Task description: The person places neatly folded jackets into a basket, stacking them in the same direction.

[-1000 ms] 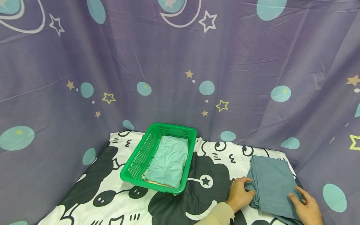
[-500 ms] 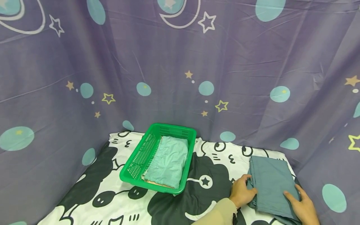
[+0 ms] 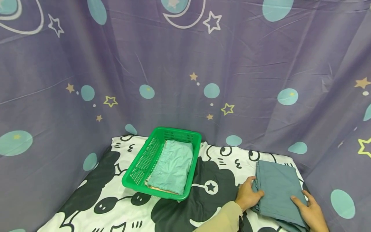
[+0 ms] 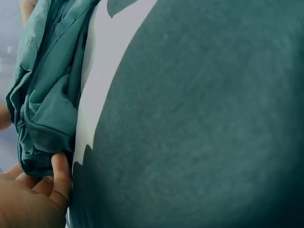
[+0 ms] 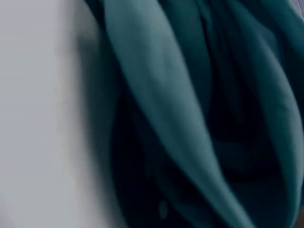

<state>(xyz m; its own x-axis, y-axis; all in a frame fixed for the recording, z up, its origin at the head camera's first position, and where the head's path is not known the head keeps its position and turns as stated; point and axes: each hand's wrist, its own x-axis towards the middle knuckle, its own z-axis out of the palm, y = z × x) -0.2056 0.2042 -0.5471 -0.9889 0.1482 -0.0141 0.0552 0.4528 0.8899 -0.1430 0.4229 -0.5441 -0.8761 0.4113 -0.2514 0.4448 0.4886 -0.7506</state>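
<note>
On the black-and-white cartoon-print fabric cover (image 3: pixel 220 177), the green perforated plastic basket (image 3: pixel 129 184) stays put, holding folded pale-aqua fabric (image 3: pixel 172 166). Right of the basket, the folded blue-grey cloth (image 3: pixel 276 190) has barely shifted; both hands have closed in, seemingly steadying it. The left hand (image 3: pixel 246 196) pinches its basket-side edge; the right hand's (image 3: pixel 313 211) thumb lies on top opposite, its grip unclear.

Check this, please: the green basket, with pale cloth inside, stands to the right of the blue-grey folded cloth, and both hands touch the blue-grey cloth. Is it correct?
No: the head view shows the green basket to the left of the blue-grey folded cloth. The basket does hold pale cloth, and the left hand and right hand touch the blue-grey cloth.
</note>
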